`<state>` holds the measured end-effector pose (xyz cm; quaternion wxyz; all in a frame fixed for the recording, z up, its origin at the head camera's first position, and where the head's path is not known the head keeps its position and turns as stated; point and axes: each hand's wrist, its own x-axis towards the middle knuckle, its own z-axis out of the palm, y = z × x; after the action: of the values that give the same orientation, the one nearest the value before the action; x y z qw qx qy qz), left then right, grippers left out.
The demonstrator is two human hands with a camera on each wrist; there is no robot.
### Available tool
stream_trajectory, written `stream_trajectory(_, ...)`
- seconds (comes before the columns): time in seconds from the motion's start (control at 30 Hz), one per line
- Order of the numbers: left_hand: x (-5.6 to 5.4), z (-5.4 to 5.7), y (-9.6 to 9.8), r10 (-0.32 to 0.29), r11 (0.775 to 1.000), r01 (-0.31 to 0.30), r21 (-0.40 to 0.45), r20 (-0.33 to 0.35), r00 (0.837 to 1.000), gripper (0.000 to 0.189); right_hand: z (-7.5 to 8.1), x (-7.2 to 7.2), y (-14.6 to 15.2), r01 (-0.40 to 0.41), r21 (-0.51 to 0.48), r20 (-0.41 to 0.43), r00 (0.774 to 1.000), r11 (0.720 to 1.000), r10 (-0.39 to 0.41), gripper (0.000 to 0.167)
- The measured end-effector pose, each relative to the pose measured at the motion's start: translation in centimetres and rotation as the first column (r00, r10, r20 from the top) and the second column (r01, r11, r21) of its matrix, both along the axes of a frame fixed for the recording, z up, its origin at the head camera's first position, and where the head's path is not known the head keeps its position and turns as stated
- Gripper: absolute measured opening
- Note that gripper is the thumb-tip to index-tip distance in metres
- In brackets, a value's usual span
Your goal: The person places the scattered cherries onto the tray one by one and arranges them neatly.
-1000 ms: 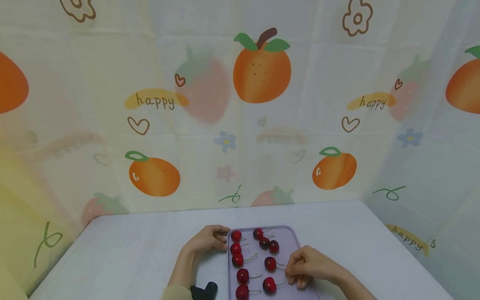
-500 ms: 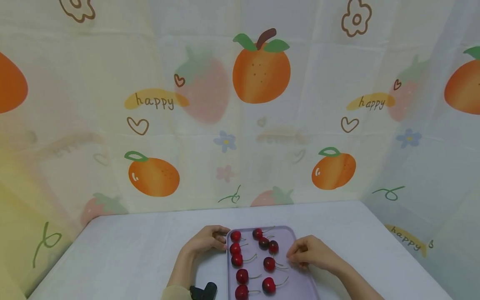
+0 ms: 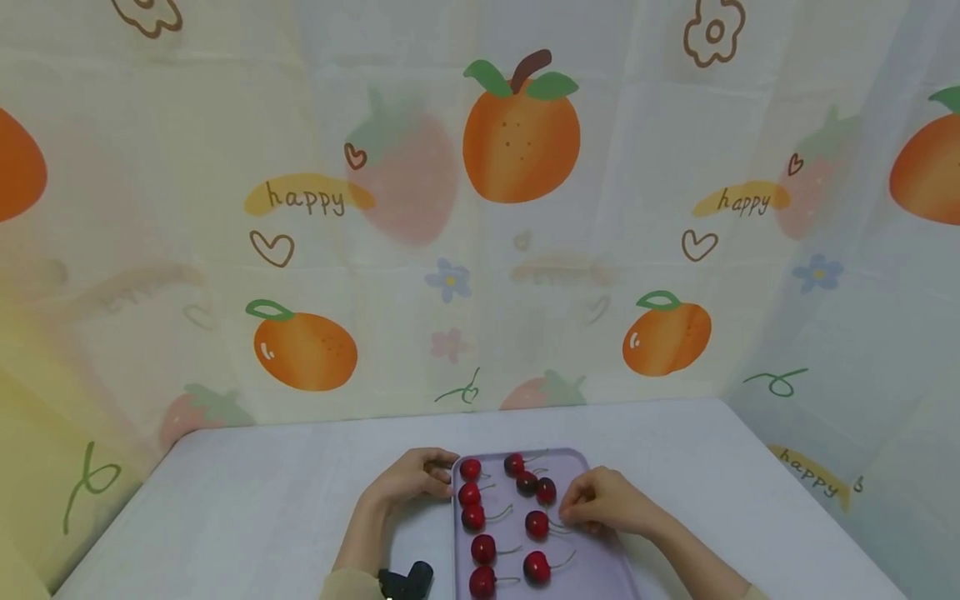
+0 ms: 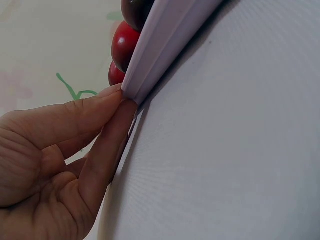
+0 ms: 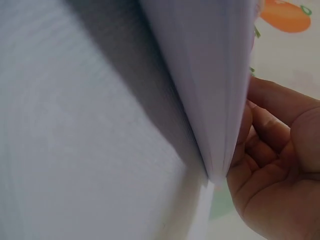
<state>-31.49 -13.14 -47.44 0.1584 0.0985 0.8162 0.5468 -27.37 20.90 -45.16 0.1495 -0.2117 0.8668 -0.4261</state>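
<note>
A lilac tray (image 3: 592, 575) lies on the white table with several dark red cherries on it, their stems mostly pointing right. My left hand (image 3: 416, 481) pinches the tray's upper left edge between thumb and fingers; the left wrist view shows that hand (image 4: 65, 165) at the tray's rim (image 4: 162, 35). Over the right part of the tray, my right hand (image 3: 607, 502) has its fingers bent and brought together beside the stem of a cherry (image 3: 537, 525). Whether the fingertips grip that stem is too small to tell. In the right wrist view, the tray's side (image 5: 205, 65) hides those fingertips.
A black device (image 3: 408, 581) sits at my left wrist. Behind the table (image 3: 262, 508) hangs a cloth (image 3: 487, 317) printed with fruit and the word "happy". Along the tray's left side runs a column of cherries (image 3: 483, 550); others lie near its top (image 3: 527, 483).
From lower on the tray, my right hand went up and slightly away, then moved left to the middle right cherry's stem. My left hand stays at the tray edge.
</note>
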Motion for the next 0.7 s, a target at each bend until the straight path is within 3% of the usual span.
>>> stream_trajectory(0.7,0.08,-0.05,-0.01,0.004,1.0,-0.004,0.006,0.005,1.0,0.053,0.12,0.35,-0.55,-0.015,0.073,-0.065,0.998,0.997,0.02,0.006)
